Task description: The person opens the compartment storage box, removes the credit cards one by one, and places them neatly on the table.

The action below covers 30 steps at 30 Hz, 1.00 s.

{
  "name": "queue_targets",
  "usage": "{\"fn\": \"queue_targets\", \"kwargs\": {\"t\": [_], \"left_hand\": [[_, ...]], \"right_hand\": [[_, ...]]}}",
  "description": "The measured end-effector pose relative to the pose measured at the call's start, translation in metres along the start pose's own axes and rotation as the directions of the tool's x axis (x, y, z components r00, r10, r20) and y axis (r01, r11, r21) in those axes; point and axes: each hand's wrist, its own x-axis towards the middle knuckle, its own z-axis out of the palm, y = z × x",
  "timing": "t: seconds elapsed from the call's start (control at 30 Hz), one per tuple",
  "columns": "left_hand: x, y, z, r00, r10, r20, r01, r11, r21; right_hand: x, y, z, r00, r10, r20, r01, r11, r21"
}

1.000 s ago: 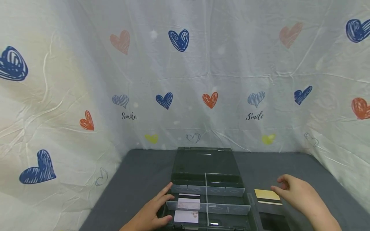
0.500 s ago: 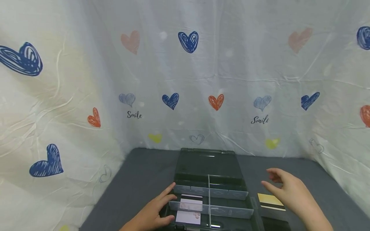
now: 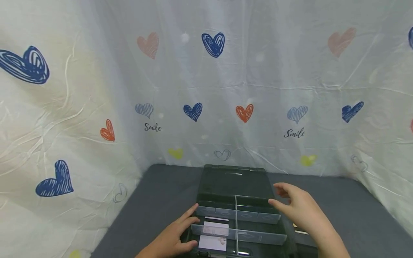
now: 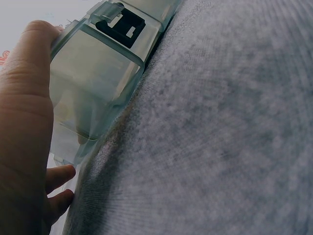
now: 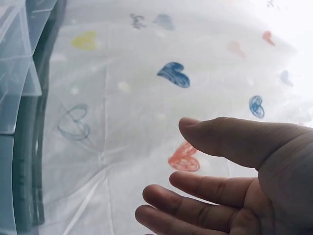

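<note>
A dark, see-through compartment box (image 3: 262, 236) lies with its lid (image 3: 235, 182) laid back behind it. My left hand (image 3: 171, 236) rests against the box's left side with fingers spread and fairly straight; in the left wrist view its thumb (image 4: 29, 63) lies along the rim. Two pale cards lie in the left compartments: one with a black stripe (image 3: 217, 225) and one plain-faced (image 3: 213, 243) nearer me. Over the box's right edge hovers my right hand (image 3: 303, 209), thumb apart from loosely bent fingers, holding nothing. Below its wrist a yellow striped card (image 3: 300, 231) is mostly hidden.
A dark flat item (image 3: 306, 251) lies right of the box, partly covered by my forearm. The grey cloth-covered table (image 3: 151, 200) reaches back to a white curtain (image 3: 180, 79) printed with hearts. A shiny spot (image 3: 243, 253) shows in the front right compartment.
My right hand has moved left and a little up from the yellow card to the box's right edge, its thumb and fingers parting. My left hand stays in place; the view has shifted slightly.
</note>
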Motion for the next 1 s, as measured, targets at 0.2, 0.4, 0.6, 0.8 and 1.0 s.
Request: {"fn": "queue_targets", "kwargs": {"t": [0.2,0.4,0.6,0.8,1.0], "left_hand": [[0.002,0.001,0.000,1.000,-0.001,0.002,0.001,1.000,0.001],[0.003,0.003,-0.001,1.000,-0.002,-0.001,0.002,1.000,0.012],[0.003,0.003,-0.002,0.999,0.032,-0.014,-0.031,0.999,0.018],[0.003,0.000,-0.001,0.999,0.048,-0.016,-0.047,0.998,0.030],[0.001,-0.003,0.001,1.000,0.018,-0.008,-0.018,1.000,0.019]], "right_hand": [[0.003,-0.014,0.009,1.000,-0.030,0.004,0.030,0.999,0.021],[0.007,-0.031,0.021,0.998,-0.064,0.007,0.064,0.998,0.022],[0.009,-0.048,0.037,0.995,-0.099,0.007,0.099,0.994,0.036],[0.009,-0.060,0.056,0.989,-0.139,0.043,0.137,0.989,0.045],[0.007,-0.066,0.076,0.959,-0.249,0.138,0.242,0.968,0.066]]}}
